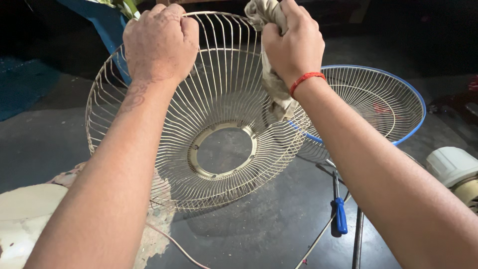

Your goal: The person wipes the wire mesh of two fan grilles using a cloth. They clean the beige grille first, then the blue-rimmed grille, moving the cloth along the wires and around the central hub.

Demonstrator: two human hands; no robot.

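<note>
1. Wiping the cream grille (219,144) seems the step in hand: the left hand (160,42) is clenching its upper rim, tilting it above the floor (259,229).
2. The right hand (294,42) is gripping a rag (277,94) against the wires.
3. Turning the grille would probably expose unwiped wires.
4. A blue-rimmed grille (378,102) and a screwdriver (340,211) are lying nearby.

Wire fan guard (219,124) is filling the centre, its ring opening (222,149) leaving a gap. At three o'clock, a blue-rimmed guard (393,94) is blocking passage; at five o'clock, a blue-handled screwdriver (340,211) and rod (357,239) are lying across the dark floor (264,229), with open floor lying at six o'clock.
</note>
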